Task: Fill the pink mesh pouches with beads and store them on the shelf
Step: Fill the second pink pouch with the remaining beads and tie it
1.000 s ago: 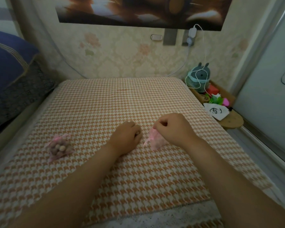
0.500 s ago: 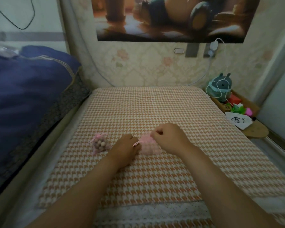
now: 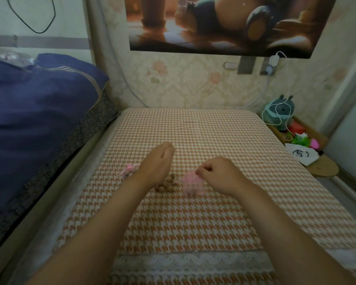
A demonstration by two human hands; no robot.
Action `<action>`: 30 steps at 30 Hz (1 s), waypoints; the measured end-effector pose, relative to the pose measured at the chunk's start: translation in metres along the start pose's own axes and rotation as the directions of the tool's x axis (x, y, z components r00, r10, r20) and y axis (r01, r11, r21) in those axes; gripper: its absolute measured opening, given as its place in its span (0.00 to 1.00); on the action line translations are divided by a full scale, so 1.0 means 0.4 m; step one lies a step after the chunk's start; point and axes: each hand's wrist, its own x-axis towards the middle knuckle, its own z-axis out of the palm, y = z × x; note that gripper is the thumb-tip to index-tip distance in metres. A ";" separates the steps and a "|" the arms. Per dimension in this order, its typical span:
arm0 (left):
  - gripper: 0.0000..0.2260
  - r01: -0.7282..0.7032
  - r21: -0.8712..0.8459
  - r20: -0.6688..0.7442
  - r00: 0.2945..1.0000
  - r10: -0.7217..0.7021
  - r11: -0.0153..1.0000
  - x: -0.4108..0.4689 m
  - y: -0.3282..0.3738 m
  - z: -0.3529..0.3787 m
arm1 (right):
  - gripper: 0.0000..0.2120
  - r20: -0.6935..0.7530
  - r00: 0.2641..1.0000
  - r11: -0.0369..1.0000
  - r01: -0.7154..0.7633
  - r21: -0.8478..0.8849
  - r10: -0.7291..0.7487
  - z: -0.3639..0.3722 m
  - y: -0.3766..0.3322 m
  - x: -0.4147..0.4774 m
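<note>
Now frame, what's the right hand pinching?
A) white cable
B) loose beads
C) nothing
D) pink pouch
D: the right hand pinches the top of the pink pouch, while the loose beads lie beside it on the cloth.

The beads (image 3: 166,184) lie on the tablecloth (image 3: 193,223) between the left pouch (image 3: 129,170) and the right pouch (image 3: 192,183); the shelf (image 3: 327,168) stands right.
</note>
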 end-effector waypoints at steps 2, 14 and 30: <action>0.11 -0.070 0.058 0.037 0.997 0.068 0.996 0.000 0.021 0.017 | 0.18 0.020 1.000 1.000 0.010 -0.010 -0.010 -0.006 -0.001 0.003; 0.06 -0.086 0.203 0.213 0.976 0.042 0.975 0.004 0.027 0.088 | 0.13 0.063 0.998 0.996 0.016 -0.086 -0.011 -0.024 0.010 0.018; 0.08 0.149 0.190 -0.074 0.988 -0.137 0.970 0.049 -0.068 -0.017 | 0.15 0.042 0.997 0.996 0.072 -0.051 -0.070 -0.021 -0.004 0.011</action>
